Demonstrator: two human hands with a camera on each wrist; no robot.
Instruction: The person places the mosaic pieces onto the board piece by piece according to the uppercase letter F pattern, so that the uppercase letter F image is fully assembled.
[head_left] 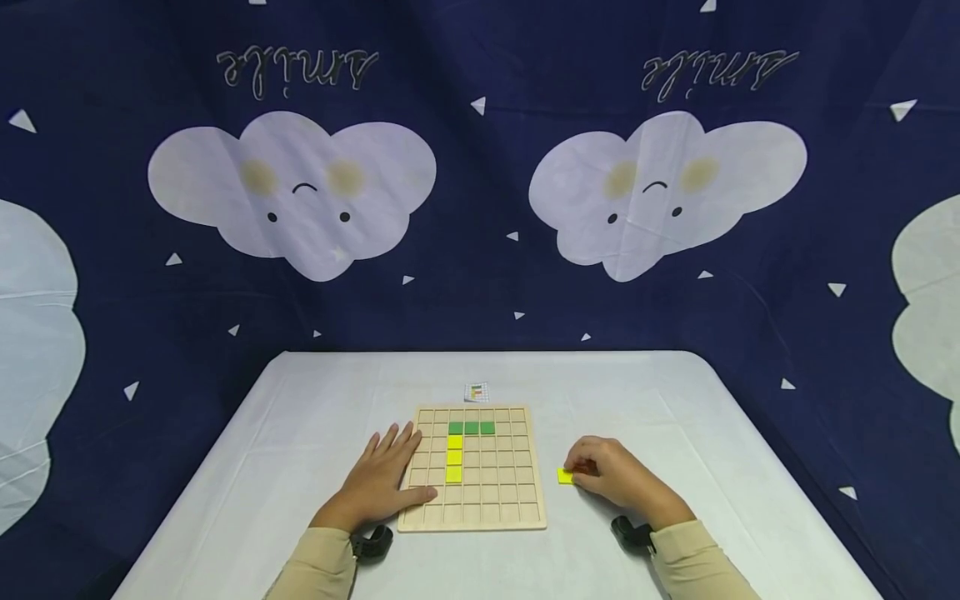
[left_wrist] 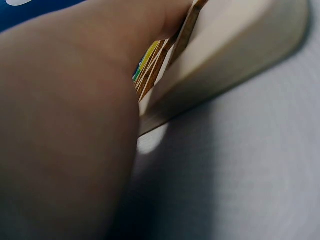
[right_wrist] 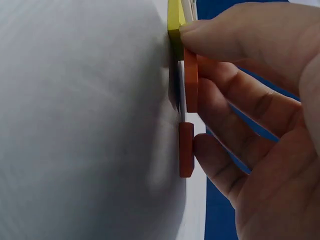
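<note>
A square wooden grid board (head_left: 495,523) lies on the table. In it are a row of three green tiles (head_left: 472,428) and, below its left end, a column of three yellow tiles (head_left: 454,457). My left hand (head_left: 381,482) rests on the board's left edge, fingers straight and spread, thumb over the lower cells. To the right of the board, my right hand (head_left: 618,475) pinches a yellow tile (head_left: 565,476) with curled fingers. The right wrist view shows an orange tile (right_wrist: 191,82) at its middle fingers and another orange tile (right_wrist: 186,150) against the little finger.
Behind the board lies a small printed card (head_left: 476,392) with a coloured grid pattern. The table has a white cover (head_left: 637,383). A dark blue curtain with cloud prints (head_left: 292,192) hangs at the back. Each wrist wears a black camera (head_left: 372,543).
</note>
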